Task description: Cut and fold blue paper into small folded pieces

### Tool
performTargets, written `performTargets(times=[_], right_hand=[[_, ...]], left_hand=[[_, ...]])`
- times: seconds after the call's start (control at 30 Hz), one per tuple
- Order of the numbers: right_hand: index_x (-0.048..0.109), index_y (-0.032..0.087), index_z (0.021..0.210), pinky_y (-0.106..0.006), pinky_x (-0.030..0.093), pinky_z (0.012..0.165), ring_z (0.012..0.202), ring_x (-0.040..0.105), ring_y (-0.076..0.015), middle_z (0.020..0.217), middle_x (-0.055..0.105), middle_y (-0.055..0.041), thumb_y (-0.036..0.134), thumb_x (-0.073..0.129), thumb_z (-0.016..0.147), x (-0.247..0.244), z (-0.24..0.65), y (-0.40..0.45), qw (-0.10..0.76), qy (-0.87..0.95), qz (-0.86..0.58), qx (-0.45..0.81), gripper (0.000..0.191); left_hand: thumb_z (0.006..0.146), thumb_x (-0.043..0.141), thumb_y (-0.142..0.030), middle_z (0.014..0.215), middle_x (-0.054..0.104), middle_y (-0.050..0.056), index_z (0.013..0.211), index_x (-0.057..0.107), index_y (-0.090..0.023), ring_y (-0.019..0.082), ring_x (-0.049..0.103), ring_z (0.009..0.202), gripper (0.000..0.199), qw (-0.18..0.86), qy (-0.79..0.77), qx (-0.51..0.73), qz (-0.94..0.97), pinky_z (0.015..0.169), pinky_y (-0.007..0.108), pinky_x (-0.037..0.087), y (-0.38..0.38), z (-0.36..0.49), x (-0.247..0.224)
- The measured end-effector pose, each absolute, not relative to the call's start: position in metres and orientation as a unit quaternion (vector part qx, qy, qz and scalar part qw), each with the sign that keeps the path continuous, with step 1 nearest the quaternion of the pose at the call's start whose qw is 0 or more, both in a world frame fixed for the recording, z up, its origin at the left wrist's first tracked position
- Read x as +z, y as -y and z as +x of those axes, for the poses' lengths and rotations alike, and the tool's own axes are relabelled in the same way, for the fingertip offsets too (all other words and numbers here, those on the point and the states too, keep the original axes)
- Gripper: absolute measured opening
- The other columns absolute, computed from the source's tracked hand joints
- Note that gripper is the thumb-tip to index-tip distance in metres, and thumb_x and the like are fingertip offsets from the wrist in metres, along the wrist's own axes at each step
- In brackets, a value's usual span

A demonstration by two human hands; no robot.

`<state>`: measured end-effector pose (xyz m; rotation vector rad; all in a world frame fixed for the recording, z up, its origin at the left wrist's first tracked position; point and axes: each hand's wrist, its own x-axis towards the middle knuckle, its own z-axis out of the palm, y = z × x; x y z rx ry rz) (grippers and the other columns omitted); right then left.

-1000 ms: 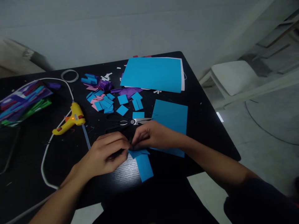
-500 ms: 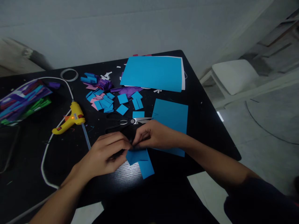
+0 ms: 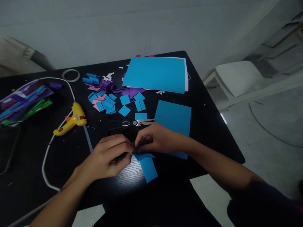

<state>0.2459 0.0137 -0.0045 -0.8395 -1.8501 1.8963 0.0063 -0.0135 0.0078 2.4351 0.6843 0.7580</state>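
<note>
My left hand (image 3: 113,155) and my right hand (image 3: 159,138) meet near the table's front edge, fingertips pinched together on a small piece of blue paper (image 3: 143,155). Part of that piece is hidden by the fingers. Just below it, a blue paper strip (image 3: 148,169) lies slanted on the table. Beyond my hands rest black-handled scissors (image 3: 134,122), their blades pointing right. Under my right wrist and forearm lies a larger blue sheet (image 3: 174,118), partly covered.
A yellow glue gun (image 3: 72,119) with its light on stands left, its white cord (image 3: 44,167) looping around. Blue squares (image 3: 124,110), a purple bundle (image 3: 106,84), a tape roll (image 3: 71,75), bagged paper strips (image 3: 26,99) and stacked sheets (image 3: 155,74) lie farther back. A white chair (image 3: 238,77) is right.
The held blue piece has turned between my fingertips: its corner no longer hangs down at the left, and it now looks narrower, pointing right. Both hands stay nearly in place.
</note>
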Motion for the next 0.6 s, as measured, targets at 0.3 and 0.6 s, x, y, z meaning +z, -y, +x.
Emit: performTargets(times=[0.3, 0.6], right_hand=[[0.076, 0.018, 0.096, -0.026, 0.060, 0.081, 0.090, 0.078, -0.0161, 0.092, 0.080, -0.0019, 0.007, 0.081, 0.082, -0.0028, 0.2438, -0.0102, 0.201, 0.677, -0.313, 0.635, 0.018], [0.071, 0.019, 0.093, -0.026, 0.060, 0.078, 0.085, 0.078, -0.0158, 0.085, 0.077, 0.0004, 0.007, 0.080, 0.076, -0.0047, 0.2361, -0.0049, 0.249, 0.596, -0.335, 0.686, 0.023]], left_hand=[[0.089, 0.063, -0.004, 0.082, 0.070, 0.003, 0.096, 0.069, -0.019, 0.015, 0.069, 0.072, 0.018, 0.247, -0.259, 0.282, 0.890, 0.066, 0.027, 0.056, 0.0140, 0.0075, 0.0084], [0.084, 0.065, -0.005, 0.091, 0.073, 0.004, 0.105, 0.069, -0.019, 0.017, 0.072, 0.079, 0.025, 0.260, -0.263, 0.299, 0.880, 0.071, 0.027, 0.058, 0.0150, 0.0018, 0.0116]])
